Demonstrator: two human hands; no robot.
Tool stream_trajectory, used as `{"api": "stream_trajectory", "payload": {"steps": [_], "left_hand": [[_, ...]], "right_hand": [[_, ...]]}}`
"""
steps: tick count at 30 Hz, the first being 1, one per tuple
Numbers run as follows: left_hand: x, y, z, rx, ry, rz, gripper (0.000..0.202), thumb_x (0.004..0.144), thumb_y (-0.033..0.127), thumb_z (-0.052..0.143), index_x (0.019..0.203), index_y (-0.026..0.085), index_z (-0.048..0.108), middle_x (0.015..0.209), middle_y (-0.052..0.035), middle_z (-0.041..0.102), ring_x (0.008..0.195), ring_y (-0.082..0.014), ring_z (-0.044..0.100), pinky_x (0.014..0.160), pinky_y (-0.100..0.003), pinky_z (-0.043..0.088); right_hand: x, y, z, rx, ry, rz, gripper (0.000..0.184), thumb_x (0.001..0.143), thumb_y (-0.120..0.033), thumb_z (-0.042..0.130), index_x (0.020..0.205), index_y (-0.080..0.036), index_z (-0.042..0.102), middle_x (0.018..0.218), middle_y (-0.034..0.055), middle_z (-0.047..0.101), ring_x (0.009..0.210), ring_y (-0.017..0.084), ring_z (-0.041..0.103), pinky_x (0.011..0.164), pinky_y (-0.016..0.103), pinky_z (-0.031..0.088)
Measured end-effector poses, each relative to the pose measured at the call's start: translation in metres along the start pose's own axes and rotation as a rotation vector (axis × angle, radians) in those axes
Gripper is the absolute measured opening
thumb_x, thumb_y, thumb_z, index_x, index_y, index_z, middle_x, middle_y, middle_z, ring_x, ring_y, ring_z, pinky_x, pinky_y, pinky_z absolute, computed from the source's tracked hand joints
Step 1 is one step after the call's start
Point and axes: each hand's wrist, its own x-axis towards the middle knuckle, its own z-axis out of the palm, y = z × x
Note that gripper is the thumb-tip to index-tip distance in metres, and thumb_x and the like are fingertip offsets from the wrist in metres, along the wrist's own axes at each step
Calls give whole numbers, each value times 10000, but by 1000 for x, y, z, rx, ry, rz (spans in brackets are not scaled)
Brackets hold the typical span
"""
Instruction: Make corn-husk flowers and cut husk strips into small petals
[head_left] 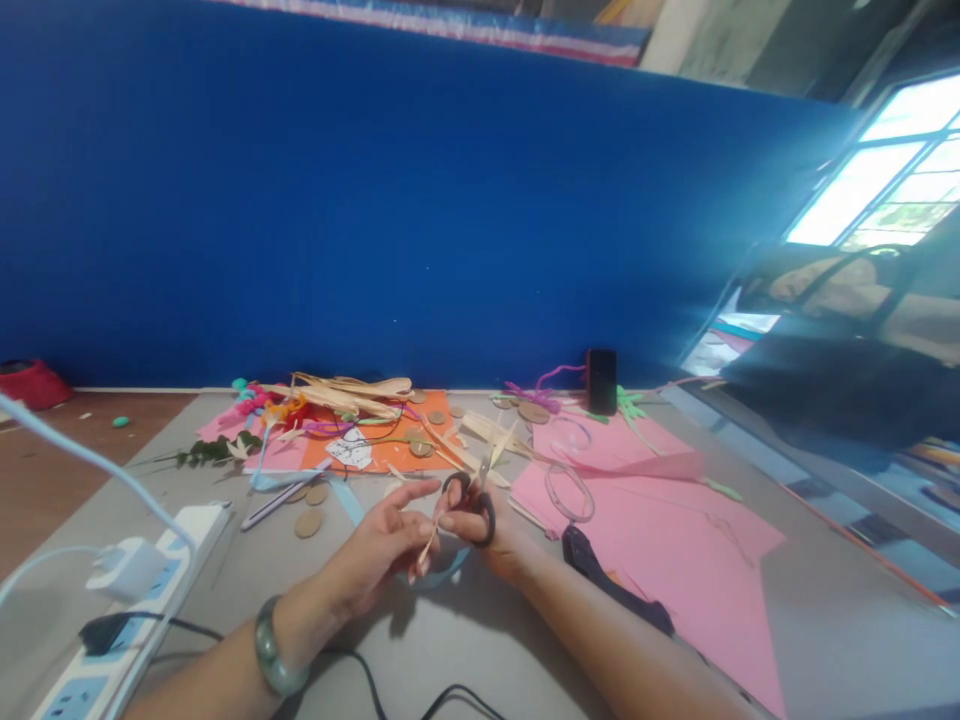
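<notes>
My left hand (pixel 379 550), with a green bangle on the wrist, pinches a thin pale straw-coloured strip (pixel 428 549) between thumb and fingers. The index finger points outward. Close beside it on the right, my right hand (pixel 495 540) has black-handled scissors (pixel 487 508) hooked on its fingers, blades pointing up and away. The right fingertips meet the top of the strip; whether they also grip it is hard to see. A light blue ribbon (pixel 346 500) runs over the table behind the left hand.
A white power strip (pixel 199 530) with plugs and cables stands left. Pink paper (pixel 720 590) and a black glue gun (pixel 611 580) lie right; a phone (pixel 601 382) leans on the blue partition (pixel 450 200). Behind are orange paper (pixel 390 457), raffia (pixel 352 390) and wooden discs (pixel 308 523).
</notes>
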Motion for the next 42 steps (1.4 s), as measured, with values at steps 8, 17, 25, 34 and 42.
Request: {"api": "stream_trajectory", "payload": {"steps": [8, 17, 25, 34, 42], "left_hand": [[3, 10, -3, 276, 168, 29, 289, 711, 411, 708, 733, 142, 605, 587, 6, 594, 509, -96, 533, 488, -202, 401], [2, 11, -11, 474, 175, -16, 233, 656, 338, 749, 686, 125, 659, 577, -29, 641, 520, -120, 553, 498, -219, 408], [1, 17, -8, 292, 251, 105, 233, 663, 339, 746, 654, 136, 632, 520, 2, 608, 471, -93, 519, 465, -196, 387], [4, 21, -15, 173, 358, 198, 202, 664, 303, 739, 705, 126, 651, 553, -18, 646, 485, -101, 547, 487, -205, 423], [4, 20, -18, 195, 355, 197, 202, 669, 307, 735, 715, 125, 662, 563, -23, 657, 491, -112, 565, 494, -218, 445]], "right_hand": [[-2, 0, -2, -281, 95, 62, 379, 563, -330, 844, 718, -158, 544, 628, -38, 575, 518, 76, 470, 521, 208, 364], [-3, 1, 0, -384, 125, 5, 386, 592, -415, 807, 740, -160, 558, 656, -21, 560, 516, 79, 424, 491, 213, 348], [-3, -6, 4, -567, 27, 14, 391, 653, -486, 730, 753, -156, 544, 667, -22, 524, 596, 112, 460, 551, 234, 363], [-4, 1, 2, -754, -229, 172, 363, 696, -488, 668, 743, -146, 557, 615, -36, 481, 556, 97, 393, 493, 213, 301], [-3, 3, 3, -681, -204, 247, 345, 687, -471, 677, 653, -160, 531, 529, -40, 501, 514, 100, 432, 493, 212, 326]]}}
